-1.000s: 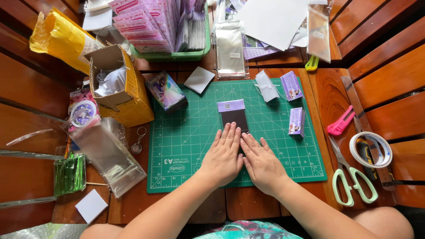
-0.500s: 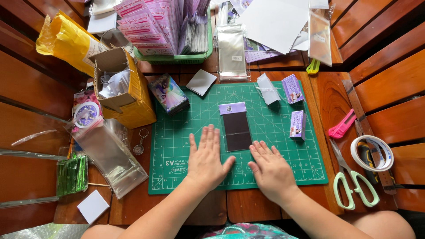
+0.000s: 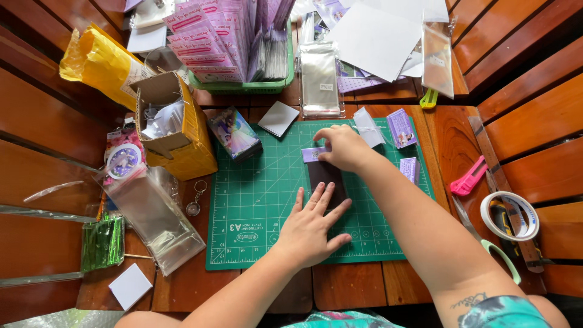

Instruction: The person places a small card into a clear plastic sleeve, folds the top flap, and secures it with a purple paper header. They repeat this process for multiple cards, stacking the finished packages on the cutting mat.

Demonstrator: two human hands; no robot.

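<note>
Wooden slatted counter (image 3: pixel 358 285) carries a green cutting mat (image 3: pixel 255 200). Above the mat: a green basket (image 3: pixel 243 85) of pink packets. Left of it: an open yellow cardboard box (image 3: pixel 182 140). Right of it: a tape roll (image 3: pixel 510 215) and a pink knife (image 3: pixel 469 177).

Dark flat packet (image 3: pixel 325 176) with a purple header lies mid-mat, long axis toward me.

My left hand (image 3: pixel 310 228): flat, fingers spread, no grip closed; fingertips press the packet's near end.

My right hand (image 3: pixel 343 147): fingers curled onto the purple header at the far end; whether pinching or only pressing, cannot tell.

Judgement: packet looks light, thin, slick film over stiff card. Take it by the edges, flat.
</note>
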